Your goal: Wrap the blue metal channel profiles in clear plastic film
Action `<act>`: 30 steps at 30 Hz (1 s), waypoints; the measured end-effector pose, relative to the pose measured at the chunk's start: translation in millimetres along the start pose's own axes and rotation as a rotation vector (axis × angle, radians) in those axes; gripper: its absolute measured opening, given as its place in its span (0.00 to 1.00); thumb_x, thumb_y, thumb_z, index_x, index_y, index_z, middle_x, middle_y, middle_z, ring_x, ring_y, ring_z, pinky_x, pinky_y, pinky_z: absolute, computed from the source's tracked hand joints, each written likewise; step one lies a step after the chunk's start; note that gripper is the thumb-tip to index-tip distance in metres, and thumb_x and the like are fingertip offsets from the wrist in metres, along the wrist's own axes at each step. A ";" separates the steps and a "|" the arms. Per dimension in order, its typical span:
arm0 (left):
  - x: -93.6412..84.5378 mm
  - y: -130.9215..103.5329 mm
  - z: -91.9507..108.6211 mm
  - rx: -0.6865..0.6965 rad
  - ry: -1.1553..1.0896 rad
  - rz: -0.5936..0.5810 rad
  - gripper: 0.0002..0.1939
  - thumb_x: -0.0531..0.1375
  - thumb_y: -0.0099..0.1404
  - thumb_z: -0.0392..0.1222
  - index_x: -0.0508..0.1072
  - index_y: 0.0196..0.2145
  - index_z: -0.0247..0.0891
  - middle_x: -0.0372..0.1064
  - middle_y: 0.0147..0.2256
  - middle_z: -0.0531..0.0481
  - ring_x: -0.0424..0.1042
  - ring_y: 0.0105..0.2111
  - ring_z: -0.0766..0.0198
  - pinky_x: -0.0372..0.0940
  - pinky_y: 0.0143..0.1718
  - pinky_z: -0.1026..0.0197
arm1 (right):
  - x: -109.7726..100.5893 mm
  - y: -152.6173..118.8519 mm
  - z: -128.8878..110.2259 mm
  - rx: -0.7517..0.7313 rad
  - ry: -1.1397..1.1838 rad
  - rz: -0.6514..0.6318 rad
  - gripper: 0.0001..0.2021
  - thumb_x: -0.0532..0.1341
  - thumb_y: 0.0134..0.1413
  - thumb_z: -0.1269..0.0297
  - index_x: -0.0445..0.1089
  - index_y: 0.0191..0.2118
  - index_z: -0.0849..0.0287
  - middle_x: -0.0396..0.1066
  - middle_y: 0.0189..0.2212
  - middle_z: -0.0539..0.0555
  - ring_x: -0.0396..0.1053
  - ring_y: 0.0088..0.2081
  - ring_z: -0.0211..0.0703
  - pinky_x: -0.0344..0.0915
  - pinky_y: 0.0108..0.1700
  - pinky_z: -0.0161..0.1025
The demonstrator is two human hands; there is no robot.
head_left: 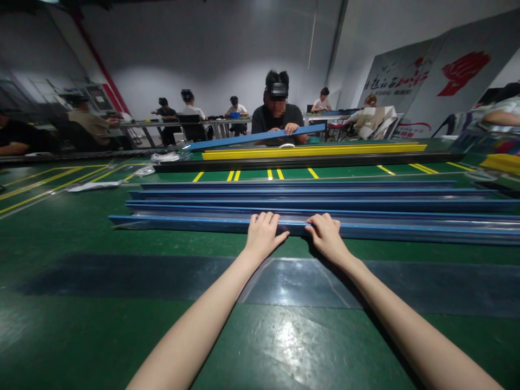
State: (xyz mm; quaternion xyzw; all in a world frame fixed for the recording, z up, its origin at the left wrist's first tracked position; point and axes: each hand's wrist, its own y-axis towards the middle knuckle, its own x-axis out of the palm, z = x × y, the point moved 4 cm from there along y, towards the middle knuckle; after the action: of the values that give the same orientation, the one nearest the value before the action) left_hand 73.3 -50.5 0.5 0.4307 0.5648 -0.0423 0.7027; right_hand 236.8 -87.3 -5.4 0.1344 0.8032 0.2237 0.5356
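Both hands are on the nearest of several long blue channel strips, which lies crosswise on the green table. My left hand has its fingers hooked over the strip's near wall, with the thumb pointing right along the front. A short gap to the right, my right hand grips the same wall with bent fingers. The strip's right end runs out of view. Behind it lie more blue channel strips, roughly parallel. Under my forearms, a long clear plastic sheet lies flat on the table.
Across the table a co-worker holds a blue strip at a slant. Before them lie a yellow strip and a black strip. Crumpled clear plastic sits at the left. Yellow lines mark the green table.
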 end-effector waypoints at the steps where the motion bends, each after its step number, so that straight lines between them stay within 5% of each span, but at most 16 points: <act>1: -0.2 0.1 0.3 0.005 -0.001 0.002 0.17 0.56 0.59 0.51 0.66 0.41 0.36 0.68 0.39 0.45 0.64 0.40 0.56 0.54 0.41 0.54 | -0.7 0.1 1.0 0.008 -0.011 0.003 0.08 0.49 0.55 0.64 0.64 0.31 0.56 0.69 0.31 0.54 0.59 0.36 0.46 0.50 0.38 0.43; 21: -4.0 0.6 0.7 -0.020 0.025 0.031 0.21 0.57 0.57 0.56 0.67 0.43 0.39 0.69 0.40 0.45 0.63 0.42 0.55 0.50 0.48 0.51 | -52.0 -15.1 59.7 0.059 -0.231 -0.010 0.10 0.51 0.51 0.65 0.70 0.30 0.57 0.72 0.29 0.54 0.61 0.33 0.47 0.54 0.32 0.40; 30: -1.0 0.6 -0.4 -0.032 0.043 0.014 0.18 0.56 0.58 0.56 0.69 0.37 0.38 0.69 0.38 0.45 0.63 0.40 0.55 0.51 0.46 0.51 | -50.2 -19.7 60.9 0.059 -0.325 -0.033 0.09 0.49 0.52 0.68 0.66 0.32 0.57 0.71 0.32 0.54 0.60 0.36 0.48 0.51 0.34 0.41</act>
State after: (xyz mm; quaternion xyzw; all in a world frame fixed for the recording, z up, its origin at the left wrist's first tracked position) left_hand 73.0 -50.2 1.7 0.4241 0.5772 -0.0192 0.6976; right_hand 312.9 -114.0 4.9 0.1712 0.7142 0.1667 0.6579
